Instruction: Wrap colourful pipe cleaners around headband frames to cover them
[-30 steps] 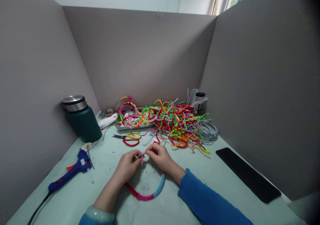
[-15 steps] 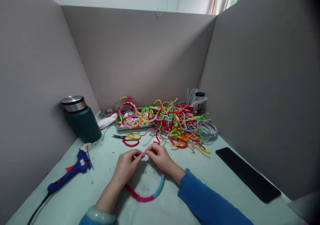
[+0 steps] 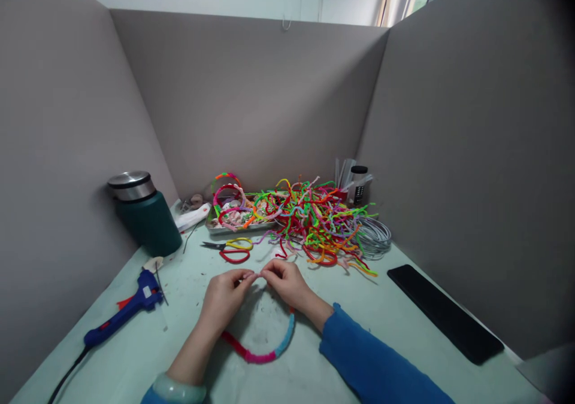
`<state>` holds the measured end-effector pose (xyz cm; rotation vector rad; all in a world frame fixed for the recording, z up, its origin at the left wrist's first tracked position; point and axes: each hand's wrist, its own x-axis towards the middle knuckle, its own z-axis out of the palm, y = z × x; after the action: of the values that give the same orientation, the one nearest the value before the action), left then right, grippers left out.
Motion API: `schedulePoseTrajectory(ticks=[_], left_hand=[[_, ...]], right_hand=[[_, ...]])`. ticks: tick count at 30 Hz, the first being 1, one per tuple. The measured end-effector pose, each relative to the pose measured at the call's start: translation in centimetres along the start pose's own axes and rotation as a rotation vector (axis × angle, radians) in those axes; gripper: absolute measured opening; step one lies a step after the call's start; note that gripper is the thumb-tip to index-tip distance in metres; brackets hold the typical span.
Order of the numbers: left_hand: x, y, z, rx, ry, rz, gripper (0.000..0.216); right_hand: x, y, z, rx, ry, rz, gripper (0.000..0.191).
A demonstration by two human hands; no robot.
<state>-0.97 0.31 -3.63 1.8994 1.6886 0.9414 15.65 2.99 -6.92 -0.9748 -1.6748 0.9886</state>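
My left hand and my right hand meet fingertip to fingertip over the pale green table. Both pinch the open end of a curved hairband wrapped in red, pink and blue fuzzy wire. The band's loop hangs toward me below the hands and rests on the table. What sits between the fingertips is too small to make out beyond the band's end.
A heap of coloured pipe cleaners and a metal tray of wrapped bands lie behind. Scissors, a blue glue gun, a green flask, coiled grey wire and a black phone surround the hands. Grey partitions wall three sides.
The hands have shifted very slightly; the pink tuft seen at the fingertips a second ago is now hidden between the fingers. Nothing else moved.
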Motion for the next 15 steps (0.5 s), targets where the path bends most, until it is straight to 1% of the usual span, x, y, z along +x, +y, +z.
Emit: schedulePoseTrajectory(ticks=[2,3,8,10,15], left_hand=[[0.06,-0.12,-0.07,0.024,0.054,0.026,0.034],[0.09,-0.15,-0.10,0.016,0.061,0.035,0.033],[0.16,-0.03,-0.20,-0.119,0.005,0.136,0.025],[0.19,-0.02,-0.14,-0.140,0.008,0.168,0.020],[0.26,-0.33,0.13,-0.087,0.046,0.148,0.020]], right_hand=[[0.07,0.12,-0.02,-0.003,0.015,0.014,0.013],[0.10,0.17,-0.02,0.000,0.022,0.019,0.013],[0.17,0.38,-0.02,0.023,0.031,0.029,0.013],[0.18,0.39,-0.01,0.024,0.029,0.032,0.013],[0.14,0.33,0.00,0.032,0.019,0.022,0.013]])
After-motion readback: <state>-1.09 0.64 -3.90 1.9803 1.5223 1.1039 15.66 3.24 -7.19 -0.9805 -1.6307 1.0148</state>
